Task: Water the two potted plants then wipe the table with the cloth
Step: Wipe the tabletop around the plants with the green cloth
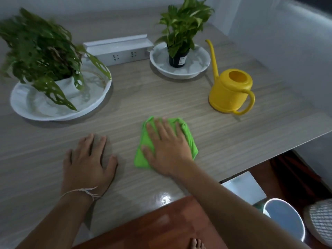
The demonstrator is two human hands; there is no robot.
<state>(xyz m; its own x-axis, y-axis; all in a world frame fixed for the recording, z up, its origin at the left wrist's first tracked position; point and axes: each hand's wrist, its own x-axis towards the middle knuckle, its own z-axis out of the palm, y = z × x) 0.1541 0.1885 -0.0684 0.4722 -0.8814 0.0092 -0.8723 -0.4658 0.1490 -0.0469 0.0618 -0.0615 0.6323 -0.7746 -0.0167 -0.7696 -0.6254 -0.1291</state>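
1. Green cloth (188,137) lies crumpled on the wood-grain table (161,97), near the front edge; right hand (167,150) presses flat on it, fingers spread, not clamped, so it looks like the wipe step
2. Left hand (88,162) flat on bare table beside it, fingers apart, holding nothing, probably bracing
3. Yellow watering can (230,90) parked upright at right, clear of the wipe path
4. Left plant (41,51) and right plant (181,26) sit in white dishes (179,72) at the back, likely to catch runoff
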